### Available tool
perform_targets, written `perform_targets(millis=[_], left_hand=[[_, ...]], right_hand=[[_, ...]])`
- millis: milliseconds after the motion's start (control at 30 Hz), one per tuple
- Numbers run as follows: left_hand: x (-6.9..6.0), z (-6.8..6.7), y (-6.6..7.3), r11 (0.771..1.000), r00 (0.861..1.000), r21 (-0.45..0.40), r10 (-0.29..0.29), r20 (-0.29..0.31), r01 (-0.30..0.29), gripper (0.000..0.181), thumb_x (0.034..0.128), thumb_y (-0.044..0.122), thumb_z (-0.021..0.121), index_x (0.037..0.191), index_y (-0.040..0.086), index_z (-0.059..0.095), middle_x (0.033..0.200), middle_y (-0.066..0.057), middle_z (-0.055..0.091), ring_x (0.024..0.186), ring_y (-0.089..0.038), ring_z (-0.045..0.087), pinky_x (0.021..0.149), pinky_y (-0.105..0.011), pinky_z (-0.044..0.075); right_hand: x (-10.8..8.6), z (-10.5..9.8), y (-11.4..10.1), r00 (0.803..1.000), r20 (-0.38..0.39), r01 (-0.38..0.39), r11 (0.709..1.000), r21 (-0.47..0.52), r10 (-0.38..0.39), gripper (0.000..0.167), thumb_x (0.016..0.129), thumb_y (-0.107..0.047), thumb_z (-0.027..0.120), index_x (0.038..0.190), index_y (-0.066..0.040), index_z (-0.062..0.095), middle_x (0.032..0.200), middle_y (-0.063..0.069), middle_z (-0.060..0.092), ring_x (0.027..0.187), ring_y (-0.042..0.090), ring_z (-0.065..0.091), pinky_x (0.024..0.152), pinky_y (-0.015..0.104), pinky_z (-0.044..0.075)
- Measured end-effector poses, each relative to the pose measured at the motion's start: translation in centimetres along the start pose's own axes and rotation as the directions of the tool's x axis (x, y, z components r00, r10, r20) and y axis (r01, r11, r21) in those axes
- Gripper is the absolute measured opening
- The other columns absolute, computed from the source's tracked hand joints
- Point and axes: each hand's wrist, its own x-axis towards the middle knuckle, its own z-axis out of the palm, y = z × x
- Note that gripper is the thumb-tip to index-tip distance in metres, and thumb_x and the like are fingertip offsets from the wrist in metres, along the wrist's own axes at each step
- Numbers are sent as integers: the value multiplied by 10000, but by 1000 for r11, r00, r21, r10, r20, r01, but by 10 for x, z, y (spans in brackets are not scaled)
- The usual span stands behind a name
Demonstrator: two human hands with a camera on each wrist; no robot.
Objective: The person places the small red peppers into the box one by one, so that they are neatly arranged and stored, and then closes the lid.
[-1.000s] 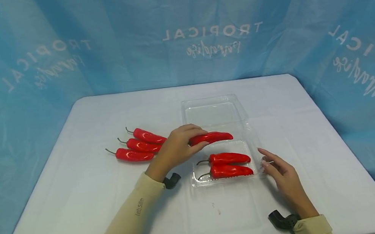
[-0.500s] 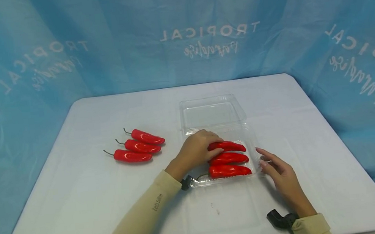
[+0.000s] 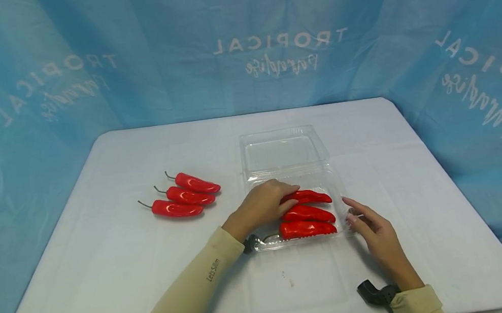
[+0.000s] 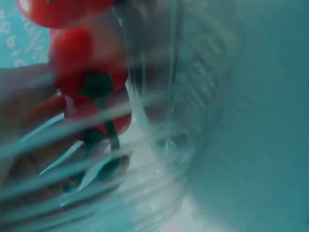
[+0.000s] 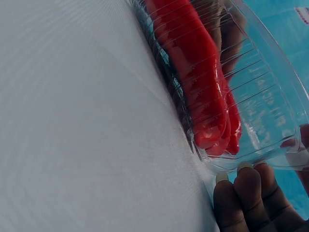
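In the head view the left hand (image 3: 262, 204) grips the stem end of a red pepper (image 3: 312, 196) inside the clear plastic container (image 3: 260, 248). Two more red peppers, a middle one (image 3: 308, 214) and a near one (image 3: 307, 228), lie beside it, side by side. At the container's right edge, the right hand (image 3: 381, 239) holds the rim between thumb and fingers. Its fingertips (image 5: 246, 169) touch the clear wall in the right wrist view. Through the blurred plastic, the left wrist view shows red peppers (image 4: 89, 53) with green stems.
Left of the container, three red peppers (image 3: 189, 195) lie on the white table (image 3: 107, 273). The container's lid (image 3: 284, 153) stands open on its far side. A blue printed curtain (image 3: 179, 82) hangs behind the table.
The left hand has moved right and nearer, bringing its pepper down into the container behind the other two. The middle pepper has shifted slightly. The right hand stays at the rim.
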Motion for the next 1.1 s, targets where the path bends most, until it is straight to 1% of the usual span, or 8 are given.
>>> perform_targets(millis=[100,267,400,567,700,800,967,1100], left_hand=[[-2,-2,1,1000,1000,-12,14,-26,-14,468,950,296,739,1384,141,657,1216,0,730,1086,-161,661,936,-297,552],[-7,-9,1,999,993,-18,41,-114,-43,410,957,283,729,1344,153,687,1237,4,717,1145,-169,630,954,-323,549],[-20,-21,-5,999,984,-9,39,-171,-41,377,953,268,738,1316,173,701,1244,15,706,1166,-159,616,961,-330,549],[-51,-40,-24,1000,963,-17,-19,-267,15,376,941,272,756,1305,195,703,1240,20,704,1162,-153,626,967,-347,551],[-81,-54,-54,997,928,-62,-67,-366,48,344,942,231,755,1276,157,718,1217,-6,715,1124,-184,645,944,-378,563],[-106,-65,-76,993,904,-95,-109,-414,76,336,919,174,776,1248,127,730,1201,-39,720,1116,-230,654,937,-438,564],[-142,-80,-102,977,880,-99,-214,-425,190,398,874,154,826,1257,145,718,1198,-52,702,1141,-273,631,912,-513,573],[-166,-85,-116,961,861,-88,-275,-428,263,446,852,134,845,1277,137,706,1232,-85,691,1175,-308,617,910,-548,566]], right_hand=[[0,0,1,1000,2,3,1000,-7,-3,426,1047,-165,596,1471,-197,572,1176,83,633,905,157,635,814,161,542],[0,0,2,1000,-2,7,1000,-3,-7,428,1046,-157,596,1472,-185,570,1175,80,626,897,155,636,806,162,545],[0,1,4,1000,-2,18,1000,-1,-18,434,1041,-133,598,1474,-156,565,1176,91,624,889,160,636,797,164,547],[0,1,3,1000,-1,18,1000,-17,-18,430,1044,-142,595,1473,-165,568,1178,85,629,891,146,638,801,160,543],[0,1,2,1000,1,7,1000,-17,-7,424,1048,-159,590,1471,-186,571,1182,87,629,899,144,639,809,160,544],[0,1,2,1000,5,2,1000,-13,-2,424,1050,-166,588,1473,-189,569,1184,88,629,903,152,638,812,164,547],[-1,1,1,1000,5,-4,1000,-11,4,430,1047,-163,592,1477,-176,564,1190,86,626,906,145,634,811,155,543],[0,1,0,1000,6,-10,1000,-20,10,432,1049,-171,591,1479,-186,562,1190,76,622,906,123,630,812,152,539]])
